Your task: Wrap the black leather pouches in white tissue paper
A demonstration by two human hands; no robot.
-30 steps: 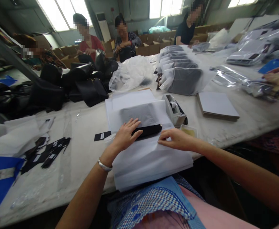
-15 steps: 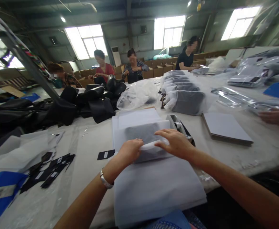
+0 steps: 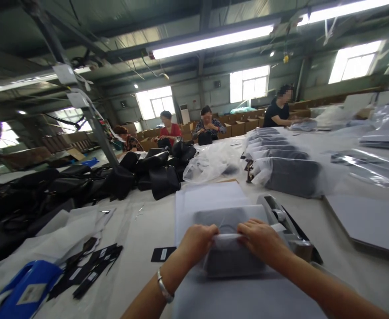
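Observation:
A dark bag (image 3: pixel 234 264) lies in front of me, covered by thin translucent wrapping paper (image 3: pixel 227 241). My left hand (image 3: pixel 196 243) pinches the folded paper edge across the middle of the bag. On the same fold, a short way to the right, my right hand (image 3: pixel 262 241) is also closed, thumb below and fingers above. Beneath the bag is a stack of white paper sheets (image 3: pixel 211 195). A tape dispenser (image 3: pixel 281 216) stands just beyond my right hand. Left of the bag, close to my left forearm, lies a black tag (image 3: pixel 163 254).
Black bags (image 3: pixel 164 181) are heaped at the left back. Wrapped bags (image 3: pixel 292 177) stand in a row at the right back. A grey-white board stack (image 3: pixel 369 221) sits at right, a blue container (image 3: pixel 31 288) at front left. Several people work across the table.
Both hands have closed on the paper fold; the right hand's fingers were more spread before. The view has tilted upward, so things appear lower.

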